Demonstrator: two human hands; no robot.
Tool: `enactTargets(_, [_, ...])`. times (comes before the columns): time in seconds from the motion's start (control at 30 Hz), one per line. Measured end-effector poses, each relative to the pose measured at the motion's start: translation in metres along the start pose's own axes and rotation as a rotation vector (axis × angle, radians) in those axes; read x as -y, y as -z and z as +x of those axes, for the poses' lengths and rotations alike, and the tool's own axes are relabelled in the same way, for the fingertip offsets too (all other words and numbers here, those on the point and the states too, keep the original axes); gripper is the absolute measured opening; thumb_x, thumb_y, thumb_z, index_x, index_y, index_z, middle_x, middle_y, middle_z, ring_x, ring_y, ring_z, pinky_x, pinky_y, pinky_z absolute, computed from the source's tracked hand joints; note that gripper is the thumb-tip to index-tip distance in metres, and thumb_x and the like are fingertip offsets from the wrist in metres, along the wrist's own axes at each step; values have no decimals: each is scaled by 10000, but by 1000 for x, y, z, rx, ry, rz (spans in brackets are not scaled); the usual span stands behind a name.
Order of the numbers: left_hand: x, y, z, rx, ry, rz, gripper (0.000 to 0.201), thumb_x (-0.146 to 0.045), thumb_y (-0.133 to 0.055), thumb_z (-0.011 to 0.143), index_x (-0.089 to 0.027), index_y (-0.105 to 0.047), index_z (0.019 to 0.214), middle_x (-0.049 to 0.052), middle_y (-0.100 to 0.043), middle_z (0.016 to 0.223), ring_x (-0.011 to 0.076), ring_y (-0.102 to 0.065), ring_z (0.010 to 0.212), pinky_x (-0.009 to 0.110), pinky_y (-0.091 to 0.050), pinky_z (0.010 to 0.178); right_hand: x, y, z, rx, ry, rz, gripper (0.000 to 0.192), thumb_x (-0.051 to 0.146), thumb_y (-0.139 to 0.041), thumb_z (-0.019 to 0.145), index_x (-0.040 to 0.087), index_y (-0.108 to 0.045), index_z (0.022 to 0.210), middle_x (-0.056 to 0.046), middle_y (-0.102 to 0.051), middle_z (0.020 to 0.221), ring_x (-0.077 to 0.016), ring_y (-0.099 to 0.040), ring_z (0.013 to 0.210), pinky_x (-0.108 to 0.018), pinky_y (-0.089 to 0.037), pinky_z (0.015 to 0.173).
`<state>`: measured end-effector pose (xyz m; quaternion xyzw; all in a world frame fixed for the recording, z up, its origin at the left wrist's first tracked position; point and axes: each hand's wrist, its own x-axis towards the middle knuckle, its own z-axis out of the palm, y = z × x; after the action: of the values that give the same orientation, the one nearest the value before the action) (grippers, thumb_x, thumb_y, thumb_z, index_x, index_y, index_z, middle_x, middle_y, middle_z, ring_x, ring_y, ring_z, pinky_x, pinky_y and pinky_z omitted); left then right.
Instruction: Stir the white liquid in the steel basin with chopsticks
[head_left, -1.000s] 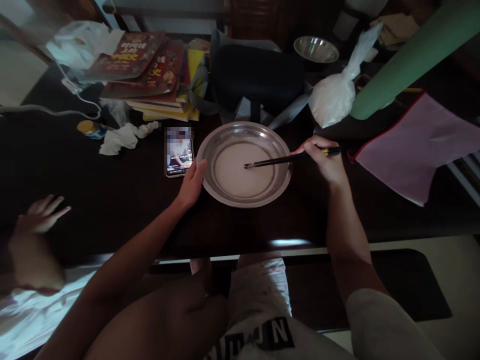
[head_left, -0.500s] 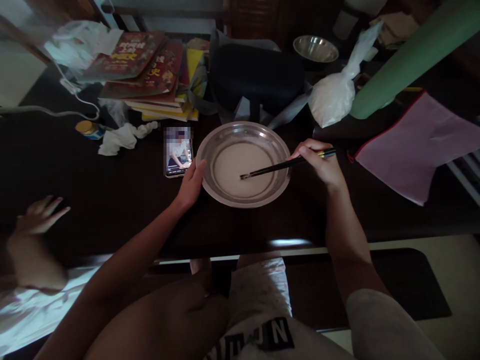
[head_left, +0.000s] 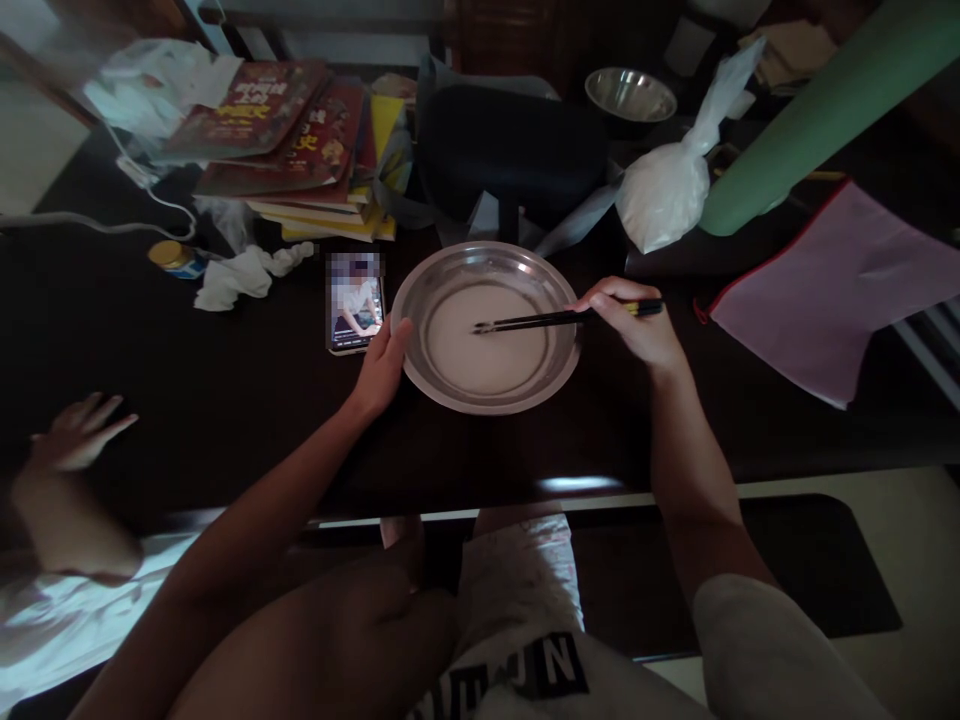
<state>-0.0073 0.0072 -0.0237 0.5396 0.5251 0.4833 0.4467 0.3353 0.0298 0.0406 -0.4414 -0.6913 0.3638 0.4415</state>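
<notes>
A wide metal bowl (head_left: 487,400) rests on the dark table in front of me, with a whitish, flat-looking mixture (head_left: 487,355) in its bottom. My left hand (head_left: 382,370) grips the bowl's left rim, thumb on top and the other fingers mostly hidden beneath. In my right hand (head_left: 630,320) is a pair of black chopsticks (head_left: 536,321) with gold bands near the upper ends. They reach over the right rim, and their tips are in the whitish mixture near the bowl's middle.
Left of the bowl lies a lit phone (head_left: 355,300), near crumpled tissue (head_left: 236,280) and a small jar (head_left: 176,260). Behind stand stacked books (head_left: 285,150), a black case (head_left: 514,140), a tied bag of white powder (head_left: 664,195) and another metal bowl (head_left: 630,95). Another person's hand (head_left: 82,430) is at left.
The chopstick tips have moved slightly up and left within the bowl, and my right hand has shifted a little with them. My left hand stays on the rim.
</notes>
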Motion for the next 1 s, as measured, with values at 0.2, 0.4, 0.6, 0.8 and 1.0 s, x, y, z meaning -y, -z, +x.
enactTargets(0.2, [-1, 0, 0, 10, -15, -9, 563, -686, -533, 904, -218, -661, 1191, 94, -724, 1207, 310, -623, 1248, 461, -495, 1086, -1, 2, 0, -35, -2, 38, 260, 489, -673, 897, 294, -769, 754, 29, -768, 751, -167, -737, 762, -337, -564, 775])
enactTargets(0.4, [-3, 0, 0, 15, -10, -1, 589, -696, -531, 901, -202, -662, 1194, 97, -736, 1176, 307, -646, 1200, 469, -517, 1058, -3, 2, 1, -50, 16, -13, 283, 524, -674, 885, 275, -772, 792, 14, -789, 806, -179, -750, 826, -342, -583, 806])
enactTargets(0.6, [-1, 0, 0, 8, -22, 12, 576, -683, -527, 907, -202, -660, 1194, 103, -731, 1183, 307, -652, 1190, 470, -527, 1045, -3, 2, 0, 11, -1, 2, 276, 516, -664, 896, 287, -768, 783, 21, -785, 790, -180, -749, 813, -347, -576, 792])
enactTargets(0.8, [1, 0, 1, 8, -19, -8, 605, -715, -554, 877, -207, -670, 1183, 103, -733, 1194, 311, -642, 1208, 480, -502, 1078, -3, 3, 0, -101, 19, -14, 279, 511, -669, 893, 286, -760, 754, 13, -769, 756, -190, -737, 765, -372, -579, 781])
enactTargets(1.0, [1, 0, 1, 6, -13, 1, 585, -698, -539, 893, -209, -665, 1189, 100, -731, 1197, 310, -640, 1221, 484, -497, 1086, -2, 0, 0, 27, 6, 0, 256, 506, -669, 896, 290, -779, 814, 14, -786, 819, -186, -750, 833, -354, -581, 800])
